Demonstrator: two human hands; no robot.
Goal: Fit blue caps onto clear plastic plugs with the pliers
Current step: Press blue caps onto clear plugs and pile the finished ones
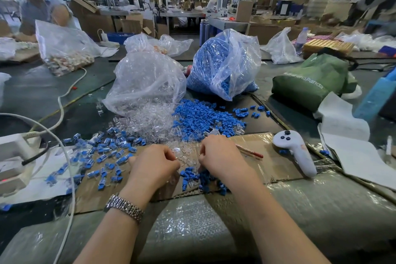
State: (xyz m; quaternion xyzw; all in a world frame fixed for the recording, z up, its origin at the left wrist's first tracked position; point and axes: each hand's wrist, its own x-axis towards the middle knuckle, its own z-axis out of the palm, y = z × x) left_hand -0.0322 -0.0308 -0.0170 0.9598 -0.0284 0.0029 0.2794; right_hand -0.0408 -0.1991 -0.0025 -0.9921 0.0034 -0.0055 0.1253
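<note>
My right hand (218, 156) grips the pliers (250, 153); the metal jaws poke out beyond its knuckles and the red handles trail to the right. My left hand (154, 167), with a metal watch on its wrist, has curled fingers that pinch a small clear plug (176, 149). Both hands hover close together over a cardboard sheet (270, 163). A heap of loose clear plugs (150, 120) and a heap of blue caps (197, 115) lie just beyond them. Several capped plugs (107, 154) are scattered to the left, and a small clump of blue pieces (192, 177) sits between my wrists.
An open bag of clear plugs (145, 79) and a bag of blue caps (222, 64) stand behind the heaps. A white controller (296, 153) lies right of my hand, with a green bag (310, 79) beyond it. A power strip (12, 148) and cables lie at left. A person works at the back left.
</note>
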